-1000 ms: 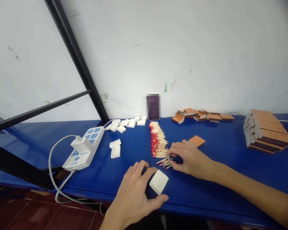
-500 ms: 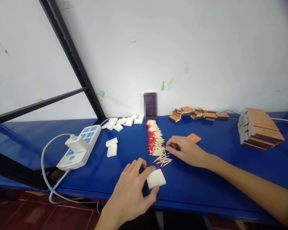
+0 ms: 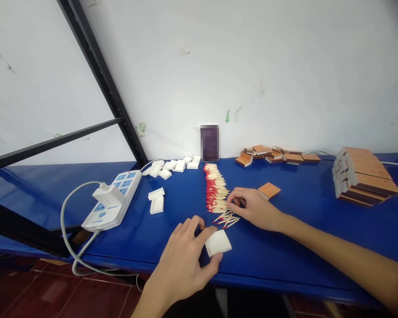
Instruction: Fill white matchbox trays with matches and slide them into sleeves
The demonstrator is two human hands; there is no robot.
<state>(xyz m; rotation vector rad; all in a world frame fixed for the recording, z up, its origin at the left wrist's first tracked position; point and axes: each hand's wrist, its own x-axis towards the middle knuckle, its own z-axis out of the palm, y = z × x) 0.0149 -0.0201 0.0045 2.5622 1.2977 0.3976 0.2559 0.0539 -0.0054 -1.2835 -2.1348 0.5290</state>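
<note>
Moved: right hand (image 3: 256, 208) has left the loose matches (image 3: 227, 218) it covered a second ago; its fingertips now sit at the near end of the match row (image 3: 215, 187).
Right hand: fingers curled and bunched together, tips down on the row's end; whether they pinch a match cannot be told.
Left hand (image 3: 182, 265): thumb and spread fingers clamp a white tray (image 3: 218, 243), tilted, near the front edge of the blue table (image 3: 301, 251).
Loose matches: scattered between the two hands' fingertips.
Orange sleeve (image 3: 269, 190): flat, just beyond the right knuckles.
Power strip (image 3: 114, 201): well to the left of the left fingers.
</note>
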